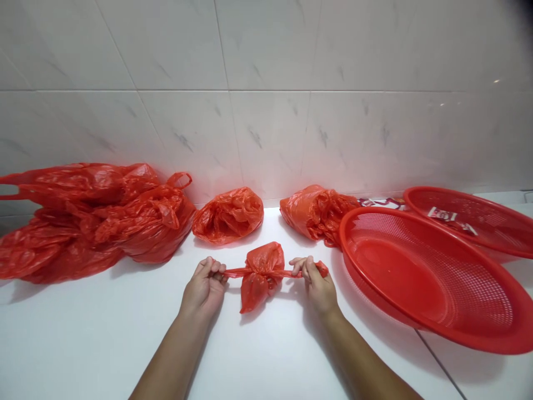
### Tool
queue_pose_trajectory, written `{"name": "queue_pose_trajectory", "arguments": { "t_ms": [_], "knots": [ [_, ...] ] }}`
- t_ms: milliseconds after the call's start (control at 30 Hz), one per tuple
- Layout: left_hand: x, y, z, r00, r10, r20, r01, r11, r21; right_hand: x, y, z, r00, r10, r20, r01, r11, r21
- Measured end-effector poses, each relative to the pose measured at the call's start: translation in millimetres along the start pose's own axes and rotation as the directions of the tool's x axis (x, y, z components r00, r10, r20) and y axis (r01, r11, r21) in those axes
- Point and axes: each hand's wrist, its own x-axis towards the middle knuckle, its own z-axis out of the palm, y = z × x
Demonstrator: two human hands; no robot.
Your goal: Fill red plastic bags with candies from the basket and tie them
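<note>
A small folded red plastic bag lies on the white counter between my hands, cinched at its middle by a twisted strip of the same plastic. My left hand is closed on the strip's left end. My right hand pinches the strip's right end, which sticks out past my fingers. The strip is stretched taut between the two hands.
A heap of loose red bags lies at the left against the tiled wall. Two bundled red bags sit behind my hands. Two red mesh baskets stand at the right, the far one holding small packets.
</note>
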Motion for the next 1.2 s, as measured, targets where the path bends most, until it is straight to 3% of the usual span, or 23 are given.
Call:
{"name": "queue_pose_trajectory", "arguments": {
  "t_ms": [133,233,467,600,767,867,967,1067,1200],
  "knots": [
    [3,-6,-4.2,0.999,0.034,-0.016,-0.034,0.999,0.022,5,4,8,0.986,0.154,-0.058,-0.130,0.945,0.301],
    [3,-9,-4.4,0.999,0.052,-0.003,-0.052,0.998,0.030,6,1,10,0.975,0.200,-0.092,-0.154,0.918,0.366],
    [6,-11,-5.0,0.997,0.058,0.044,-0.061,0.996,0.067,10,-5,3,0.967,0.216,-0.137,-0.156,0.923,0.351],
    [5,-18,-6.3,0.991,0.068,0.119,-0.082,0.990,0.115,16,-6,-5,0.981,0.132,-0.142,-0.095,0.965,0.246],
    [0,-33,-10.7,0.954,0.004,0.300,-0.101,0.947,0.306,17,3,-14,0.991,0.068,-0.118,-0.055,0.992,0.112],
    [-9,-41,-14.8,0.871,-0.054,0.488,-0.227,0.836,0.499,14,10,-17,0.999,0.031,-0.042,-0.035,0.992,-0.119],
    [-22,-49,-17.7,0.782,-0.125,0.611,-0.406,0.641,0.651,11,16,-18,0.992,0.049,0.120,0.001,0.924,-0.383],
    [-32,-55,-16.8,0.763,-0.174,0.622,-0.461,0.528,0.713,6,19,-14,0.965,0.074,0.250,0.068,0.855,-0.515],
    [-40,-55,-11.5,0.762,-0.151,0.630,-0.541,0.385,0.747,-2,15,-5,0.934,0.121,0.336,0.084,0.840,-0.535]
  ]
}}
